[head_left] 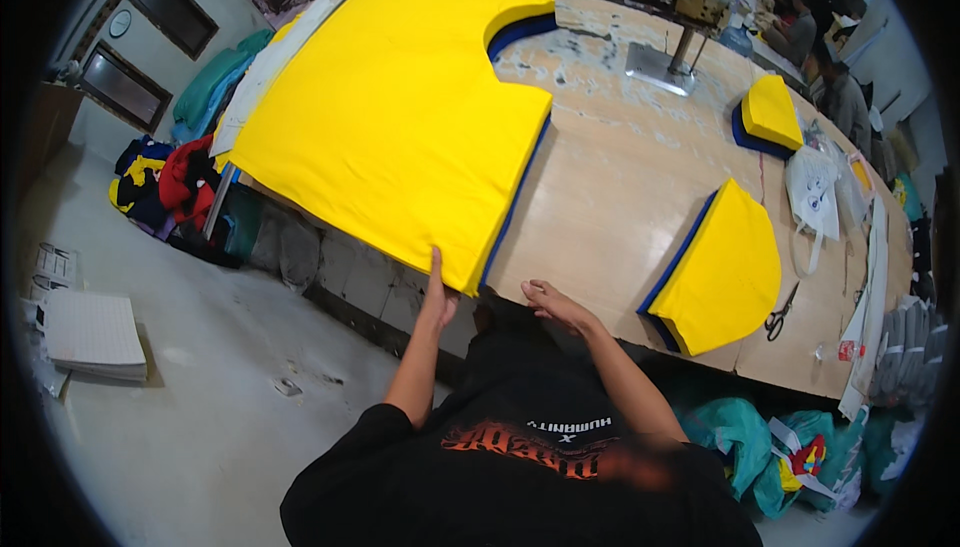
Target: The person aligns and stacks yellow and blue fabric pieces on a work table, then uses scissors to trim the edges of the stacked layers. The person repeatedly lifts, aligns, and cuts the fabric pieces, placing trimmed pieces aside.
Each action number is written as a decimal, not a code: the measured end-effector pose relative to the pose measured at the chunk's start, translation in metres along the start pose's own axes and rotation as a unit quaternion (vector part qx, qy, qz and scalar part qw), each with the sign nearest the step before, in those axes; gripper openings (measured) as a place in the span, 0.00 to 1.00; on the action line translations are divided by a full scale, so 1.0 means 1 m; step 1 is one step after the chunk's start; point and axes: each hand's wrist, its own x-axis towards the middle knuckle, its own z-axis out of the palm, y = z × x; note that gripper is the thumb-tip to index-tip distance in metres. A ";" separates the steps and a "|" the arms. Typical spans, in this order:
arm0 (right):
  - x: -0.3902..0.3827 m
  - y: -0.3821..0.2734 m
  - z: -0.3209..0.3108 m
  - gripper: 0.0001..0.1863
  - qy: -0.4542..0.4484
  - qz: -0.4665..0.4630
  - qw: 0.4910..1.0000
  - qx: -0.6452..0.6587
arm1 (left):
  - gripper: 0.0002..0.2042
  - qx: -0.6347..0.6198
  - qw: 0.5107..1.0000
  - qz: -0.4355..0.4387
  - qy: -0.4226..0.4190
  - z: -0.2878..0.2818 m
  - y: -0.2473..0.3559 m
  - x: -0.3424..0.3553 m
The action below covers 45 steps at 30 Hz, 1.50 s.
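A large stack of cut fabric panels point(400, 97), yellow on top with dark blue layers below, covers the left half of the table and reaches its near edge. My left hand point(439, 297) grips its near corner, thumb lying on the yellow top and the other fingers below the edge. Just right of that corner, my right hand point(552, 305) is held at the table's near edge. Its fingers are loosely stretched, with nothing seen in them. A smaller yellow and blue fabric stack point(725, 272) with a curved side lies to its right.
Black-handled scissors point(780, 313) lie right of the smaller stack. Farther back are another small yellow stack point(772, 112), a white plastic bag point(812, 192) and a machine with a metal base plate point(660, 67). Green bags point(735, 437) stand under the wooden table point(620, 167).
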 end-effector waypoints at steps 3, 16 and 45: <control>0.037 -0.004 0.040 0.64 -0.008 -0.006 0.998 0.060 | 0.45 -0.007 1.000 -0.020 -0.006 -0.002 -0.001 -0.004; 0.073 -0.064 0.137 0.37 0.042 -0.093 0.949 0.297 | 0.36 -0.015 0.981 -0.150 -0.120 -0.026 0.018 0.010; 0.047 -0.067 0.078 0.44 0.047 -0.053 0.980 0.188 | 0.33 0.057 0.979 -0.153 -0.121 0.016 -0.014 0.011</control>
